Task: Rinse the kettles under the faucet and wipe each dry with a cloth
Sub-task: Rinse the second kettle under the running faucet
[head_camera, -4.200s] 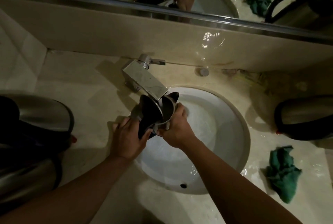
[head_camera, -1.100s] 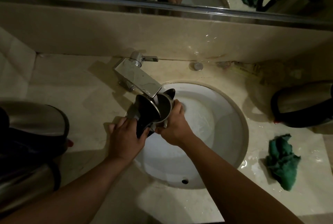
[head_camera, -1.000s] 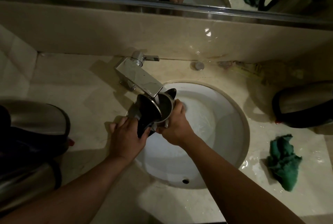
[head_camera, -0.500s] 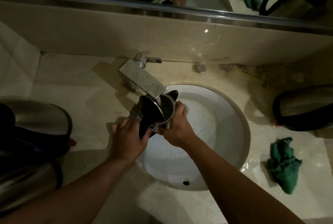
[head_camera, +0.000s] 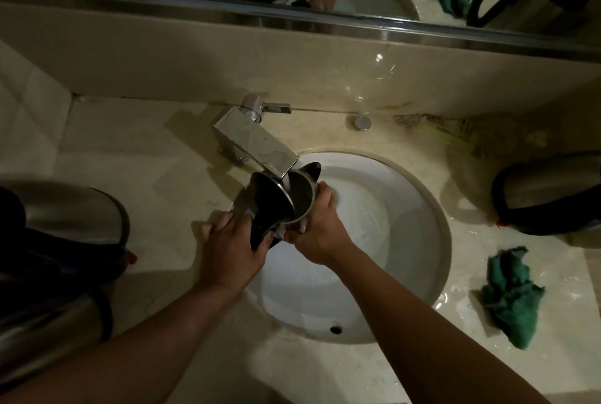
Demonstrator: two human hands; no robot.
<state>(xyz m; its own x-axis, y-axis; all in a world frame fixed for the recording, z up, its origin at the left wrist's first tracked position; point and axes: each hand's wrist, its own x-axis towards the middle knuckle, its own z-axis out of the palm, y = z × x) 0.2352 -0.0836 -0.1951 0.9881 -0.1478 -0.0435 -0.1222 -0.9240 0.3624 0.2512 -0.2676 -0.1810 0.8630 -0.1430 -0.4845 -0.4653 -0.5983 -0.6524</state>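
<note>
Head view: kettle (head_camera: 294, 198) is tilted over the sink (head_camera: 422, 280), mouth right under the faucet (head_camera: 257, 143) spout. The left hand (head_camera: 231, 250) grips its black handle, and the right hand (head_camera: 317, 228) wraps the steel body. I would keep the mouth under the spout and swirl gently (the wet steel may slip). Compared with half a second ago almost nothing differs; both hands hold as before. The green cloth (head_camera: 510, 296) waits on the counter at right.
</note>
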